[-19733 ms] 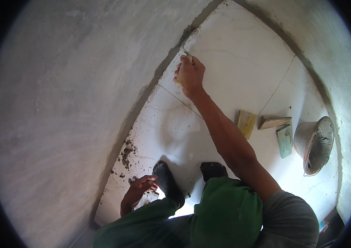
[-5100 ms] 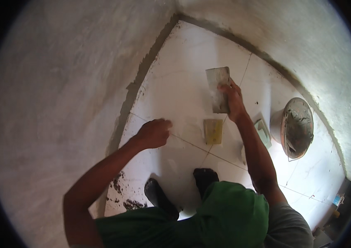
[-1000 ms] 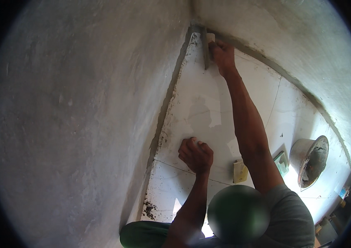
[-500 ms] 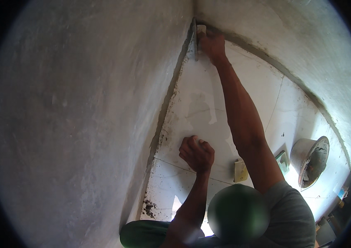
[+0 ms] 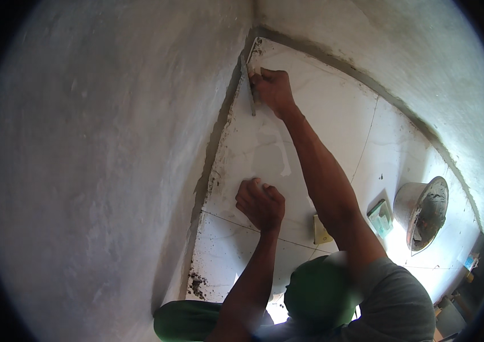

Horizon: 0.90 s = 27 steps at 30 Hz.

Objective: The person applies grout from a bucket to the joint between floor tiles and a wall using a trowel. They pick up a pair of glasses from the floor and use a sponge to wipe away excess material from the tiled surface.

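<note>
Right grip (image 5: 273,92) around trowel handle (image 5: 256,68)

Left side of the frame is basically one big bare grey wall (image 5: 94,171), kinda blotchy and pretty shaded. It meets the right wall (image 5: 401,45) in a corner (image 5: 254,14) near the top center. That second wall looks curved, but straight stuff bends toward the edges here. Darker grey band (image 5: 390,102) along its foot. Floor (image 5: 333,102) is big whitish tiles with faint veining and thin dark joints (image 5: 366,137). Strong light washes out the lower right.
</note>
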### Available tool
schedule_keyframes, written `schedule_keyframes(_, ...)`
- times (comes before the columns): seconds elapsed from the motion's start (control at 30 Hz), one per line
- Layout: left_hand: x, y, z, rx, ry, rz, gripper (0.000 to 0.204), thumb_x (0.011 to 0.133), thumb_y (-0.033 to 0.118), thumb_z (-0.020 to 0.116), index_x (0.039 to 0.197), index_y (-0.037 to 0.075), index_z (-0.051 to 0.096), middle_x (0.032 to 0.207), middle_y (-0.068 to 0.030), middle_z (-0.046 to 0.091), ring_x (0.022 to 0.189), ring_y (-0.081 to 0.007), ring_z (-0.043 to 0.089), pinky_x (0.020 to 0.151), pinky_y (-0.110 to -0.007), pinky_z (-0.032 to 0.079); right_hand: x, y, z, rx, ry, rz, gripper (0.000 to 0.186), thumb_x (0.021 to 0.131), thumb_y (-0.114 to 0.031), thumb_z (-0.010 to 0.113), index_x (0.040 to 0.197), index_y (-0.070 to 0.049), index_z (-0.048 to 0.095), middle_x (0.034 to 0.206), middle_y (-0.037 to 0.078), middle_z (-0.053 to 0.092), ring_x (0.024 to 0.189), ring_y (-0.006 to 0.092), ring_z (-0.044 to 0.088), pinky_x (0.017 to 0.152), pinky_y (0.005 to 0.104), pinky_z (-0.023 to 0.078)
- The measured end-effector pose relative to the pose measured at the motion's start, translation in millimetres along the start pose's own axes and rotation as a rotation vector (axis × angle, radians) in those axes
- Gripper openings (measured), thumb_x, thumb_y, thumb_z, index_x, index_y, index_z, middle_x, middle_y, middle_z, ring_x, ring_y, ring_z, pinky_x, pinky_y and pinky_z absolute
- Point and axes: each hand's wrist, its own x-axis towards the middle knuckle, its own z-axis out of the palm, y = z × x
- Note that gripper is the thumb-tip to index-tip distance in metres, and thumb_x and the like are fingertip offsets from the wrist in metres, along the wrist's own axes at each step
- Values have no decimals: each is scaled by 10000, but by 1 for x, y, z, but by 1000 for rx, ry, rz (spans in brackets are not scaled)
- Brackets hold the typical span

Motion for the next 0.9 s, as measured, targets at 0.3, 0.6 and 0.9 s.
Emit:
schedule_keyframes(0.3,1,-8,-5,-30,19,-34,295,949,186,635,1219,68,611,1266,-141,580,1163,-382,569,973,-536,456,-55,-4,5,-34,-45,45,283,1017,-221,705,919,29,797,761,-17,662,690,79,537,618,326,460)
schedule_keyframes(0.6,-9,-7,-5,-162,54,-14,259,956,177,651,1203,99,643,1251,-111,613,1173,-361,578,957,-513,459,51,-6,-19,-139,17,8,335,903,-265,755,929,66,802,859,191,787,783,271,744,731,433,580)
schedule_keyframes(0.9,-51,-74,-63,-381,-537,579,239,995,178,644,1218,93,671,1134,-146,670,1107,-354,648,949,-508,501,-68,8,32,-123,-46,-9,337,958,-250,714,942,77,793,798,155,747,737,245,698,693,423,547)
